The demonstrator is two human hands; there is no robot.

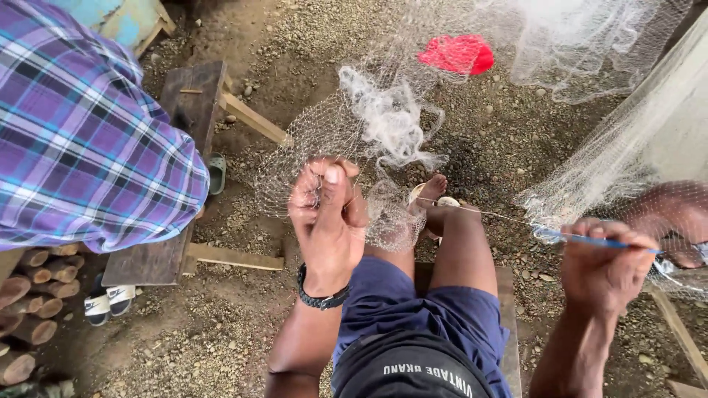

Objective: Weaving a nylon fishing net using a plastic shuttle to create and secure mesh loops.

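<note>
Seated person's left hand [327, 214] pinches bunched, gauzy white fishing net [383, 125], right hand [605, 258] beside it grips a slim blue netting needle [590, 239] trailing taut thread [479, 212].

Plaid-shirted person [81, 125] cut off top-left.

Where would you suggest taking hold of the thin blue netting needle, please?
Grip the blue needle at its middle, from above, as the right hand pinches it now. It lies nearly level and slender, with its tip toward the fishing net and the left hand.
</note>
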